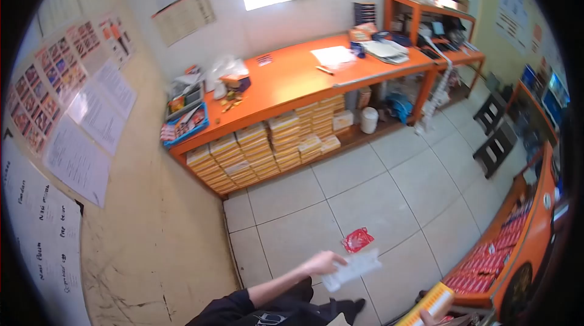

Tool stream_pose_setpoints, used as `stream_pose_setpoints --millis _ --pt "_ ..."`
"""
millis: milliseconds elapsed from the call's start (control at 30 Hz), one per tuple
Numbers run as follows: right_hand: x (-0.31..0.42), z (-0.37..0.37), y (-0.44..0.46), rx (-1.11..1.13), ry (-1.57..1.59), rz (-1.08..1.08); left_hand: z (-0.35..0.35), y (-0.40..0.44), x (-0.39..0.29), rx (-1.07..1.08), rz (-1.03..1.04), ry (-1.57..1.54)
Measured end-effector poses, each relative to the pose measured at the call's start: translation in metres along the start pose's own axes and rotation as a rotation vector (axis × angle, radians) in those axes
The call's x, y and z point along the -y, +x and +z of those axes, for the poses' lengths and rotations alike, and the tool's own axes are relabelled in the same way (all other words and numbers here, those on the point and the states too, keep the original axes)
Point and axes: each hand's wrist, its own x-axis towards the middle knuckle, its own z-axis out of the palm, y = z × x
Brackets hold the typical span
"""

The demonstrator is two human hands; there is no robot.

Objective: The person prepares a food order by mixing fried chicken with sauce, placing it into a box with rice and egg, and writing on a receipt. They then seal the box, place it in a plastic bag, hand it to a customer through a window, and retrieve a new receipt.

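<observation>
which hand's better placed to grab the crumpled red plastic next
Left hand, probably: seemingly nearer the red plastic, though holding translucent white plastic. The right hand, farther off, holds a long yellow box.

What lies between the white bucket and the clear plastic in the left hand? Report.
In the head view, crumpled red plastic lies there on the floor tiles, nearer the clear plastic; otherwise the tiles are bare.

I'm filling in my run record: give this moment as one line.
left hand: holding translucent plastic | right hand: holding yellow box | floor: red plastic
</observation>
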Motion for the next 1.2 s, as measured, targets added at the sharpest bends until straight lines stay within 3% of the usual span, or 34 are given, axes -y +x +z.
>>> stream_pose_setpoints --millis 167,233,267,367,533,633,733,767,867,900,967,1000,1067,1100,1133,1200 --pt "0.007 0.193 0.087 0.364 -0.171 0.007 -0.187 0.007 0.083 -0.367 -0.21 -0.215" --pt "0.017 0.287 0.134 0.489 -0.274 -0.057 -0.26 0.053 0.105 -0.817 -0.008 -0.154" --pt "0.019 0.332 0.162 0.538 -0.342 -0.091 -0.305 0.073 0.103 -0.933 0.005 -0.143" --pt "0.024 0.462 0.268 0.534 -0.948 -0.544 -0.44 0.128 0.114 -1.189 0.134 -0.069" --pt "0.067 0.724 0.404 0.82 -1.143 -1.093 -0.596 0.165 0.13 -1.473 0.145 0.044" --pt "0.076 0.869 0.451 1.056 -1.24 -1.375 -0.642 0.176 0.141 -1.582 0.163 -0.187" --pt "0.049 0.983 0.485 1.261 -1.46 -1.438 -0.69 0.21 0.138 -1.698 0.281 -0.394" --pt "0.025 1.005 0.506 1.37 -1.449 -1.494 -0.704 0.226 0.141 -1.714 0.325 -0.4" --pt "-0.006 1.034 0.538 1.487 -1.34 -1.333 -0.745 0.274 0.129 -1.603 0.343 -0.429" --pt "-0.004 1.03 0.54 1.423 -1.486 -1.433 -0.754 0.296 0.123 -1.564 0.338 -0.455" --pt "0.006 0.994 0.561 1.255 -1.434 -1.302 -0.753 0.335 0.146 -1.454 0.076 -0.205" --pt "0.052 0.97 0.565 1.209 -1.307 -1.192 -0.742 0.356 0.164 -1.405 -0.042 -0.089" --pt "0.054 0.91 0.642 0.782 -1.032 -0.784 -0.719 0.375 0.185 -1.324 -0.233 -0.007" --pt "0.056 0.885 0.685 0.435 -0.958 -0.743 -0.716 0.384 0.192 -1.293 -0.293 -0.03" --pt "0.112 0.889 0.685 0.314 -1.003 -0.603 -0.716 0.386 0.191 -1.271 -0.411 -0.007" --pt "0.101 0.864 0.798 0.244 -1.221 -0.835 -0.727 0.391 0.172 -1.255 -0.646 0.169"
